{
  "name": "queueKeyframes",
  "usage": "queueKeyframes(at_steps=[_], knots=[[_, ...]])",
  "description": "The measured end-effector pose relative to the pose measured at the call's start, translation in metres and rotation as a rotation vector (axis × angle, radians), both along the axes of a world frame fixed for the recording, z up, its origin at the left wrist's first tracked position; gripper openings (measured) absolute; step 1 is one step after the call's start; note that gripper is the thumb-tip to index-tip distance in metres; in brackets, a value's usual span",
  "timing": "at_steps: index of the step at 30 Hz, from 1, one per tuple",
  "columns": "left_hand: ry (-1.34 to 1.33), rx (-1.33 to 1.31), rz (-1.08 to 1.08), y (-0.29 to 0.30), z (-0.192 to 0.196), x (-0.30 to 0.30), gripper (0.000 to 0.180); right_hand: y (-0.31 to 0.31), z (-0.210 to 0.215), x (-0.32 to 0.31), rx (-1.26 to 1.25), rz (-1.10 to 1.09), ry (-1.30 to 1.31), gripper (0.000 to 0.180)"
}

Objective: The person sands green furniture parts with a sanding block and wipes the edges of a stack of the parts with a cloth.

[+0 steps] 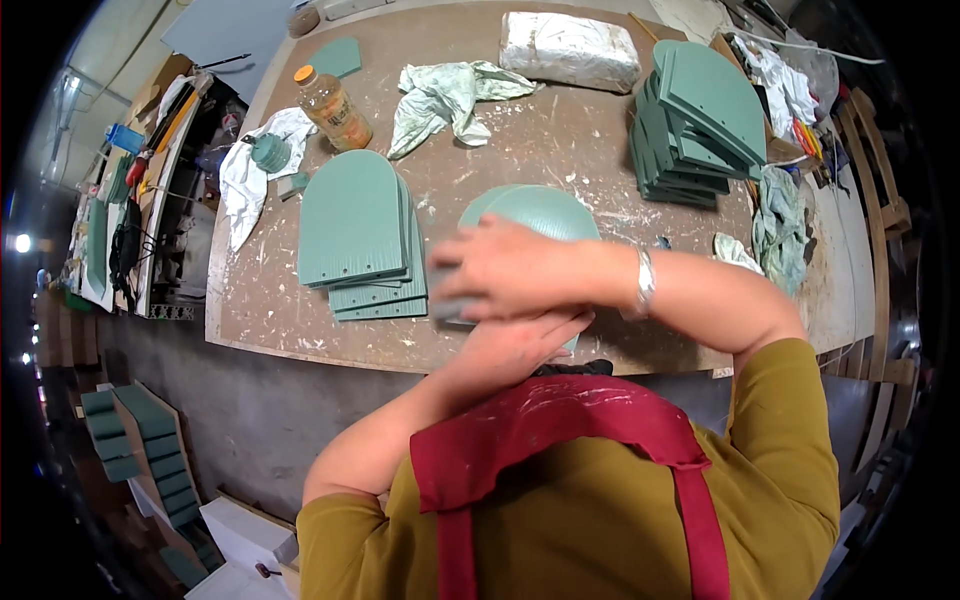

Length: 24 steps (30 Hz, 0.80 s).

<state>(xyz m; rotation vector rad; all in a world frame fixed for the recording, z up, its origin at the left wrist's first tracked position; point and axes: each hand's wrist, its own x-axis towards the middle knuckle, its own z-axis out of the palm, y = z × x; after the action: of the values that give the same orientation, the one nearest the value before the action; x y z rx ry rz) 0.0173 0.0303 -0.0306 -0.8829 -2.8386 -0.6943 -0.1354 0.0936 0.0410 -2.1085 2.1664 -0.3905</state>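
Note:
On the table in front of me lies a green round-topped panel, with another green edge showing behind it. My right hand is over its left part, its fingers smeared by motion. A blurred grey patch shows by the fingertips; I cannot make out whether it is something held. Below the right wrist, my left hand rests at the panel's near edge with its fingers stretched out to the right. To the left is a stack of similar green panels with small holes along their straight edges.
A taller stack of green panels stands at the back right. Behind the work are a wrapped white block, a stained cloth and an orange-capped bottle. A green jar sits on a white rag.

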Motion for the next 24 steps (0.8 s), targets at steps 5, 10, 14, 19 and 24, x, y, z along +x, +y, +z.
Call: queueKeyframes(at_steps=[5, 10, 14, 19, 24], knots=[[0.012, -0.024, -0.041, -0.001, 0.021, -0.008, 0.058, -0.002, -0.011, -0.046, -0.086, -0.158, 0.105, 0.020], [0.027, -0.142, -0.046, -0.002, 0.023, -0.008, 0.068, 0.008, -0.023, -0.021, -0.180, -0.093, -0.015, 0.028], [-0.002, -0.135, 0.217, 0.010, 0.021, -0.006, 0.074, 0.050, -0.026, -0.086, -0.157, -0.546, 0.065, 0.032], [0.283, -0.190, 0.171, 0.010, 0.016, 0.005, 0.057, 0.092, -0.023, -0.071, -0.356, -0.651, -0.556, 0.042], [0.325, 0.349, 0.314, -0.010, 0.055, -0.003, 0.037, 0.127, -0.049, -0.066, -0.625, -0.854, -1.089, 0.040]])
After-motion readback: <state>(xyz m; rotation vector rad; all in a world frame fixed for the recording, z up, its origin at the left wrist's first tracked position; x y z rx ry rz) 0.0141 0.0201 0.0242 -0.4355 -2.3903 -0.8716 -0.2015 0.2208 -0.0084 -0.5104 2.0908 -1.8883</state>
